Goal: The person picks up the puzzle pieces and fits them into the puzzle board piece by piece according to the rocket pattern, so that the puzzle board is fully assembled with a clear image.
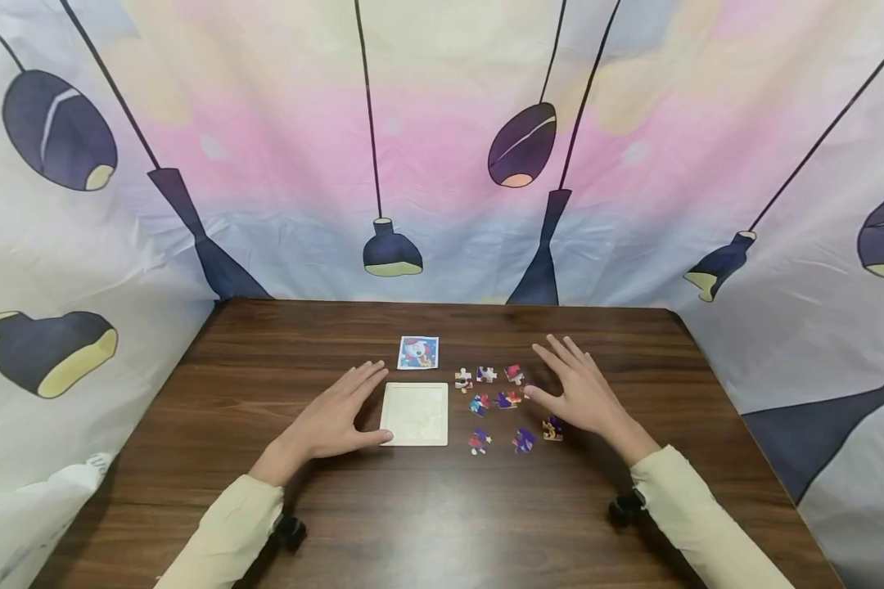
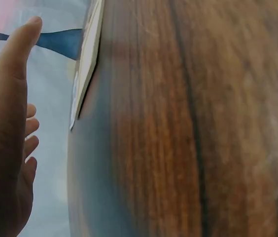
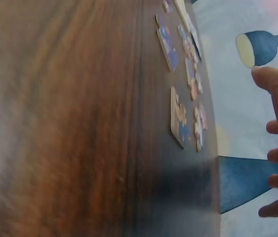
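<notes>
A pale square tray (image 1: 415, 415) lies on the wooden table. Left of it is my left hand (image 1: 331, 415), fingers extended, thumb at the tray's lower left edge; whether it touches cannot be told. Several jigsaw pieces (image 1: 524, 440) are spread right of the tray, one of them a corner-like piece (image 3: 179, 118) in the right wrist view. My right hand (image 1: 585, 395) hovers at their right side with fingers spread, holding nothing. In the left wrist view the left hand (image 2: 3, 118) is beside the tray (image 2: 88, 57), its palm holding nothing.
A small printed picture card (image 1: 418, 352) lies behind the tray. The brown table (image 1: 442, 507) reaches back to a curtain (image 1: 457, 164) printed with lamps. White plastic (image 1: 66, 499) shows at the table's left edge.
</notes>
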The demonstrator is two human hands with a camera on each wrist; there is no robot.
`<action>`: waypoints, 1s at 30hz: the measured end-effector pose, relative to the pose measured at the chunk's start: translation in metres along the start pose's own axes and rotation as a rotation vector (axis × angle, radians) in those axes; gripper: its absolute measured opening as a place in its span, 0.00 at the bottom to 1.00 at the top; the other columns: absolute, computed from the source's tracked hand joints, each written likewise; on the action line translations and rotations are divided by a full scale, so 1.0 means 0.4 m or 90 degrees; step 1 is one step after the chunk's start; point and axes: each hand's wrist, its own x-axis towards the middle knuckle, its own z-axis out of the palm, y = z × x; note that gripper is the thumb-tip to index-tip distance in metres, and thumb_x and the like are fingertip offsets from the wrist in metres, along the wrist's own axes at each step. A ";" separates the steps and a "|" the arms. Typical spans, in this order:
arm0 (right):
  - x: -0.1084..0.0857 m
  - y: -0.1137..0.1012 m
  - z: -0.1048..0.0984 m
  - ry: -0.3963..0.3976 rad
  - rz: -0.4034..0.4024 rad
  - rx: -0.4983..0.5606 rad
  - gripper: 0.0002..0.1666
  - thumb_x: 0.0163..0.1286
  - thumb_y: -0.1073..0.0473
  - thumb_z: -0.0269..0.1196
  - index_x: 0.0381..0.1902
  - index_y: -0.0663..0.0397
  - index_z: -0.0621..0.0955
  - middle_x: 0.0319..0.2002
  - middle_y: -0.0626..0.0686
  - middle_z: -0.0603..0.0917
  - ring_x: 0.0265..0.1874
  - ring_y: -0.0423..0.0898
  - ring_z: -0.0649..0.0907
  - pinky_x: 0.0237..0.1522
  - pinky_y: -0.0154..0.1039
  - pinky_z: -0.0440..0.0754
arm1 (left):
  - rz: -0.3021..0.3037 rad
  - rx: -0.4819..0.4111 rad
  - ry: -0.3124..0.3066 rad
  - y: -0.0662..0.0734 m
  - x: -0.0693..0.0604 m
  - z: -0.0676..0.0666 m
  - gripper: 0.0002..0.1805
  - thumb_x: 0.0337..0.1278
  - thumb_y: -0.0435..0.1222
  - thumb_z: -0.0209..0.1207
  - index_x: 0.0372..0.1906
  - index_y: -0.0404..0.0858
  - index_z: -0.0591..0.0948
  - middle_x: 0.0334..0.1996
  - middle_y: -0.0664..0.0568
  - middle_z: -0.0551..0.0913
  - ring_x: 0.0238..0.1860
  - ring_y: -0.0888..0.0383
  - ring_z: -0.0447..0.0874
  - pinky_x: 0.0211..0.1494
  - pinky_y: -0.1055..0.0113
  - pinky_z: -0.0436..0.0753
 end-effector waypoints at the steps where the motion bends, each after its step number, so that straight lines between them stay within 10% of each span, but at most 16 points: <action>1: 0.007 0.003 0.002 -0.004 -0.007 0.008 0.49 0.69 0.29 0.62 0.79 0.48 0.66 0.80 0.60 0.58 0.78 0.66 0.55 0.71 0.73 0.54 | -0.001 -0.007 -0.007 0.000 0.001 0.003 0.59 0.55 0.70 0.61 0.81 0.38 0.58 0.81 0.48 0.56 0.81 0.46 0.51 0.80 0.47 0.56; 19: 0.110 0.072 0.063 -0.090 -0.092 0.102 0.37 0.74 0.38 0.60 0.74 0.50 0.74 0.75 0.59 0.68 0.75 0.62 0.65 0.70 0.68 0.64 | -0.028 -0.112 -0.086 -0.006 0.013 0.042 0.62 0.48 0.72 0.65 0.81 0.42 0.59 0.82 0.53 0.53 0.82 0.48 0.48 0.77 0.43 0.60; 30: 0.124 0.076 0.089 -0.111 -0.115 0.101 0.31 0.75 0.42 0.62 0.69 0.51 0.79 0.71 0.61 0.74 0.73 0.62 0.69 0.69 0.67 0.66 | -0.029 -0.139 -0.067 -0.009 0.018 0.045 0.58 0.50 0.68 0.67 0.80 0.40 0.62 0.80 0.50 0.59 0.81 0.46 0.52 0.75 0.40 0.62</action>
